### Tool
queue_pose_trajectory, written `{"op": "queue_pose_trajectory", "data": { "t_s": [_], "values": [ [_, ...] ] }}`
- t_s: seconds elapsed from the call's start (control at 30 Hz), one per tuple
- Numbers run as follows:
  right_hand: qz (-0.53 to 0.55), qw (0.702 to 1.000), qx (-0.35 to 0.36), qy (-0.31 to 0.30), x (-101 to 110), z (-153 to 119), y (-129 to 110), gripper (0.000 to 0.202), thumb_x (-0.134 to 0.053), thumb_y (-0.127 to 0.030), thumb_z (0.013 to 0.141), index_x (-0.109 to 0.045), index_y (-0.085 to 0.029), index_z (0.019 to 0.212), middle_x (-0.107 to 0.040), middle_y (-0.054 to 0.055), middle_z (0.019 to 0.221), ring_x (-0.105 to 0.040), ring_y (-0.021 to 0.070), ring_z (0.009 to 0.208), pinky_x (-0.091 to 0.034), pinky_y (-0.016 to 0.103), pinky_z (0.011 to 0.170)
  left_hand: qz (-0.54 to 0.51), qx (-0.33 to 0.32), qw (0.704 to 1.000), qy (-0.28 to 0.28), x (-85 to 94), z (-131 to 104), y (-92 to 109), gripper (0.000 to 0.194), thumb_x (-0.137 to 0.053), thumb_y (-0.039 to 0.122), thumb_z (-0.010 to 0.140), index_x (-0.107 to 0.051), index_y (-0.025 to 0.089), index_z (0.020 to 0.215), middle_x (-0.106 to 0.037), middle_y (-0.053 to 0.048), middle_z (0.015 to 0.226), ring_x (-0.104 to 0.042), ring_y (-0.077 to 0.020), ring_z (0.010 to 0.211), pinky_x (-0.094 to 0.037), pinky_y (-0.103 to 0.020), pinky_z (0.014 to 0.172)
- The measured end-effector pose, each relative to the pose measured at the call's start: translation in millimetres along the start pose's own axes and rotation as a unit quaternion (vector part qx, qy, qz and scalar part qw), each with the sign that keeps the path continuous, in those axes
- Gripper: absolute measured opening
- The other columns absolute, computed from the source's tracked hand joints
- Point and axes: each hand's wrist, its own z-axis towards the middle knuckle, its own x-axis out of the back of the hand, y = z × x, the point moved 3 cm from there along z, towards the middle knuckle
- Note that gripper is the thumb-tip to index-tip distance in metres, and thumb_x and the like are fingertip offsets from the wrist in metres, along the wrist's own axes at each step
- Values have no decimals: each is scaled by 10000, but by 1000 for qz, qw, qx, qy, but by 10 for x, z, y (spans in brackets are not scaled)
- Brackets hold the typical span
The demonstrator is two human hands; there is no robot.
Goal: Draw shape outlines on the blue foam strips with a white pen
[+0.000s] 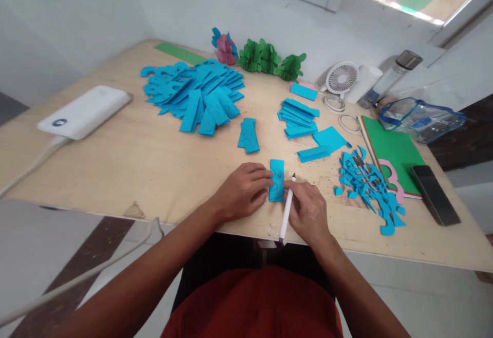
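A small folded strip of blue paper (277, 189) with curved pen lines drawn on it lies near the table's front edge. My left hand (246, 189) rests on the table at its left, with bent fingers gripping that edge of the strip. Closed around a white pen (287, 214) with dark ends, my right hand (308, 207) also has fingertips at the strip's right edge. The pen slants between hand and paper, its dark tip pointing away from me. Just beyond, more folded blue strips (249, 136) lie together.
A large pile of blue cut pieces (192, 91) spreads at the back left. Blue scraps (362, 176) lie to the right beside a green sheet stack (396, 148) and a phone (435, 194). A white power bank (87, 112) with a cable sits left. A small fan (342, 77) stands behind.
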Motion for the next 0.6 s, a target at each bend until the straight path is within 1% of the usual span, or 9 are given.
{"op": "queue_pose_trajectory", "data": {
  "t_s": [0.17,0.43,0.6],
  "values": [
    [-20,1000,-20,12,-5,-11,16,310,-475,-117,855,-619,-173,1123,-705,93,884,-622,250,817,-449,371,720,-1,-1,1000,-6,1,2,1,206,-519,146,858,-698,185,954,-714,-90,1151,-635,-236,1079,-484,-463,1014],
    [-16,1000,-7,-9,-8,-4,7,319,-476,-109,852,-616,-182,1128,-700,83,875,-612,245,810,-443,368,718,-1,4,1000,-7,7,4,11,213,-519,143,860,-696,185,970,-712,-88,1153,-634,-233,1085,-476,-453,1025],
    [-14,1000,0,-8,-10,-4,3,313,-476,-112,853,-620,-157,1127,-701,93,871,-604,251,798,-442,376,711,0,-3,1000,0,5,2,5,212,-521,149,859,-697,175,973,-713,-97,1149,-635,-240,1081,-484,-459,1011]
  ]
}}
